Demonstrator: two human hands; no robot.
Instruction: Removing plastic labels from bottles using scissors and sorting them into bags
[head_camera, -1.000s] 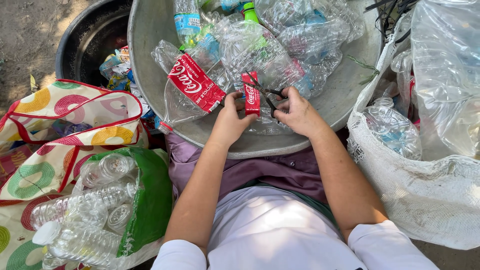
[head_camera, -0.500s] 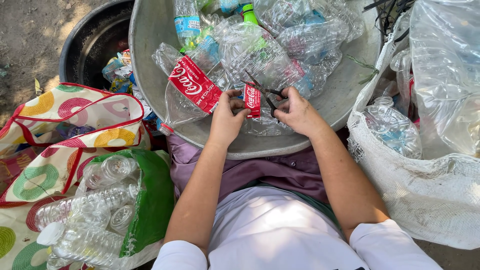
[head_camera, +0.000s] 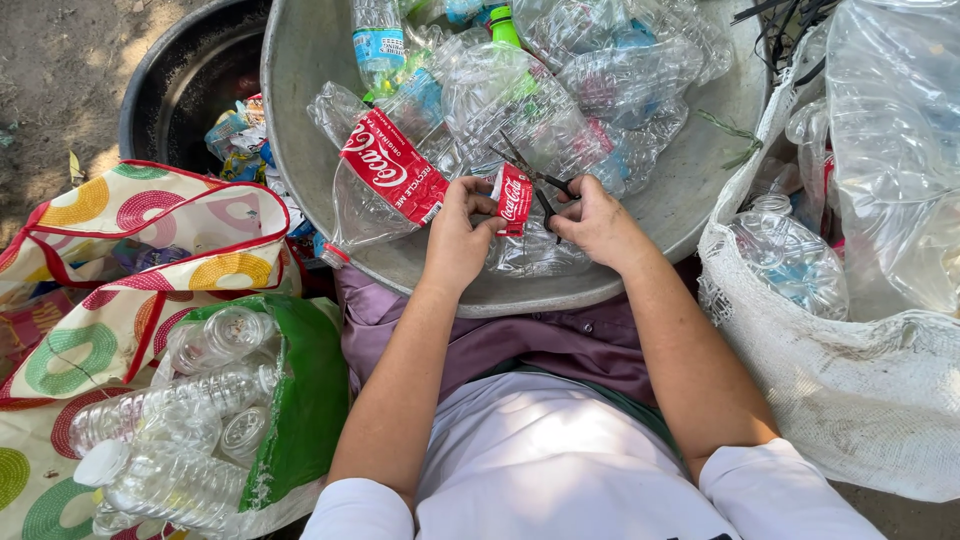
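1. Scissors (head_camera: 540, 190) sit in the right hand (head_camera: 600, 225), blades parted and pointing up-left over a crushed clear bottle (head_camera: 530, 250) at the near rim of the wide metal basin (head_camera: 690, 200). Their tips lie just beside the left hand's fingers (head_camera: 490, 195); a slip on the slick plastic could nick them.
2. Left hand (head_camera: 460, 240) is closed narrowly, pinching a small red label (head_camera: 513, 198) that belongs to that bottle. The strip looks thin, so a hard pull might tear it rather than free it whole.
3. Because the bottle is flattened and springy, it may twist under the blades and send the cut off line.
4. Loose bottles are heaped behind the hands, one with a larger red label (head_camera: 392, 165) just beside the left wrist; a nudge could roll them over the work.
5. A green bag of bottles (head_camera: 300, 400) lies well apart at the left and a white mesh sack (head_camera: 850, 380) at the right, neither at risk.
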